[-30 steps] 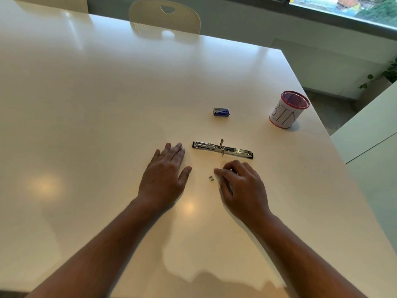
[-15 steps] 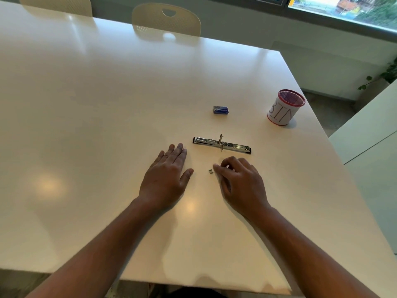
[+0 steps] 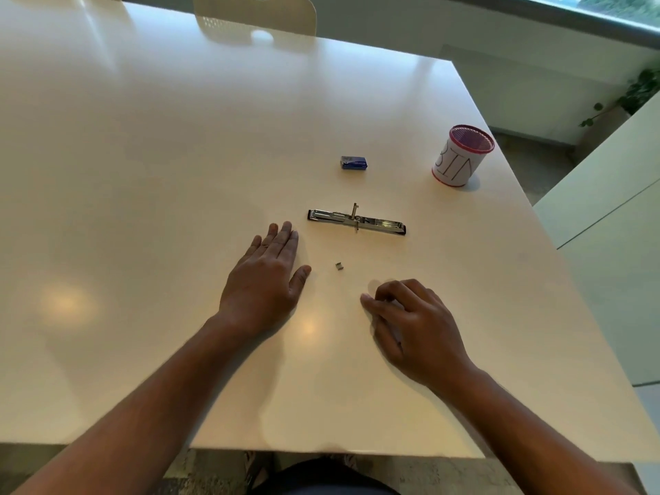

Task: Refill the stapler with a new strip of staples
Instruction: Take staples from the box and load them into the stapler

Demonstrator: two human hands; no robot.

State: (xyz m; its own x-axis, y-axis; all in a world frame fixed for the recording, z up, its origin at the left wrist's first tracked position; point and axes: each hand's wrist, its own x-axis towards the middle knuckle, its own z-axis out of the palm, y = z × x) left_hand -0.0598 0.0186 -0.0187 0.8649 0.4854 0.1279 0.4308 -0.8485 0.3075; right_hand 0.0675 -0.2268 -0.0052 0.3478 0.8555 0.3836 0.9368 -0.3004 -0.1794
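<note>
The metal stapler (image 3: 357, 221) lies opened out flat at the table's middle. A small clump of staples (image 3: 339, 266) sits on the table just in front of it, apart from both hands. Farther back rests the blue staple box (image 3: 353, 162). My left hand (image 3: 266, 284) lies flat, palm down, fingers together, left of the staple clump and touching neither it nor the stapler. My right hand (image 3: 410, 323) rests on the table nearer to me and right of the clump, its fingers curled under; I see nothing held in it.
A white cup (image 3: 460, 157) with a red mesh rim, lettered BIN, stands at the back right near the white table's (image 3: 143, 173) right edge. A pale chair back (image 3: 255, 12) is at the far side. A second white surface (image 3: 607, 194) lies to the right.
My right hand has drawn back toward me, away from the staple clump it was touching, leaving it on the table. The left hand stays flat. The head camera has tilted down.
</note>
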